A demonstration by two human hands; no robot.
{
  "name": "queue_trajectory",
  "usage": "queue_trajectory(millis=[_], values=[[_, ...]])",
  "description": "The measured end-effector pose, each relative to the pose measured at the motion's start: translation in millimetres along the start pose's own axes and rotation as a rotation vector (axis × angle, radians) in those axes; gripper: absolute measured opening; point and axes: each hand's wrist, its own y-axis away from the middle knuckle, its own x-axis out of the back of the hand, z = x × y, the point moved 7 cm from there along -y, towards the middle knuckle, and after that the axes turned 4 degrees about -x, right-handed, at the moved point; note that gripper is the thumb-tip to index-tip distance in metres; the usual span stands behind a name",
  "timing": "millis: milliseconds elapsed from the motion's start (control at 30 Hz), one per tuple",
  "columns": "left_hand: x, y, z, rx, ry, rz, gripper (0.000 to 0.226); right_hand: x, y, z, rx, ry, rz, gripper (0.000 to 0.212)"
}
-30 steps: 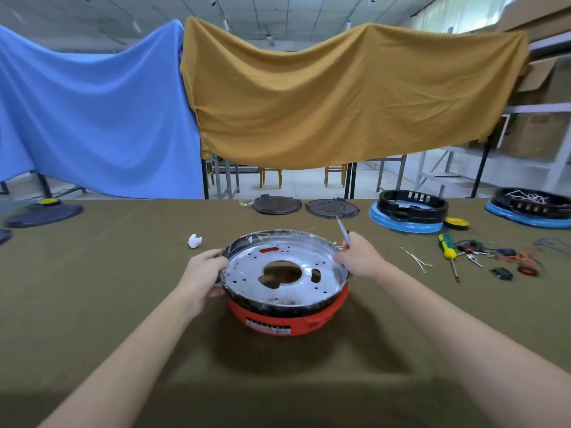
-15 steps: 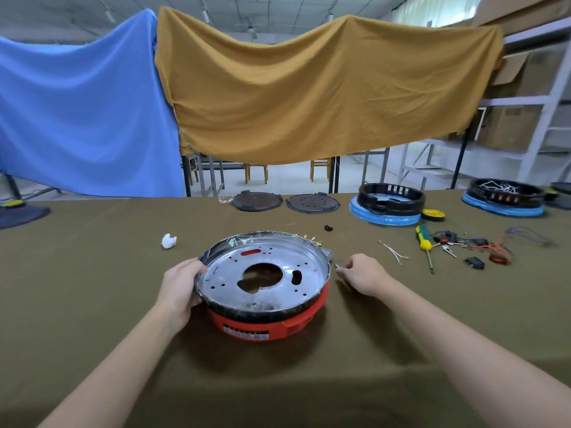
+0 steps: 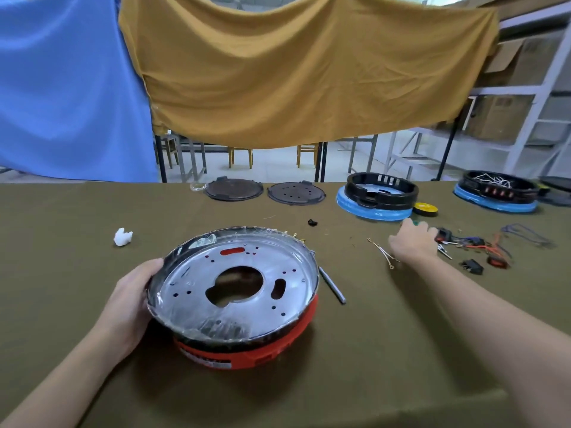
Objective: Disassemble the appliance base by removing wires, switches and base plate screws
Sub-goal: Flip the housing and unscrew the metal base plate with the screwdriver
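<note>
Head view shows the base (image 3: 238, 301) — red shell, silver plate (image 3: 197, 291) on top — sitting near the middle of the table (image 3: 61, 217), a little toward the near edge. The left hand (image 3: 131, 299) cups its left rim, fingers wrapped on the edge, so the base is braced. The right hand (image 3: 412, 240) is out toward the right side of the table, over a green tip (image 3: 417, 223) that I judge to be a screwdriver handle; its fingers are curled downward, but whether they have closed on anything I cannot tell.

A thin grey tool (image 3: 332, 285) lies just beside the base's right rim, untouched. Loose wires (image 3: 383, 251) and 2 switches (image 3: 482, 264) lie near the right hand.

To do this well: take the driver by its handle, clear of the wire tangle, and keep the left hand firm on the rim — the base may spin once a screw is turned.
</note>
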Motion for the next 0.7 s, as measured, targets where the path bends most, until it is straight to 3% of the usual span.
queue_trajectory(millis=[233,500,633,700], values=[[2,-20,3,0.087,-0.135,-0.081,0.026,-23,-34,5,-0.121,0.061,-0.067,0.041],[3,-26,1,-0.003,-0.139,-0.06,0.031,-21,-53,10,-0.155,-0.076,-0.164,0.049],[-1,-22,6,-0.024,-0.124,-0.058,0.031,-17,-40,-8,-0.072,-0.415,-0.279,0.01],[-1,-20,6,-0.023,-0.121,-0.056,0.03,-14,-30,-17,-0.026,-0.36,-0.272,0.018]])
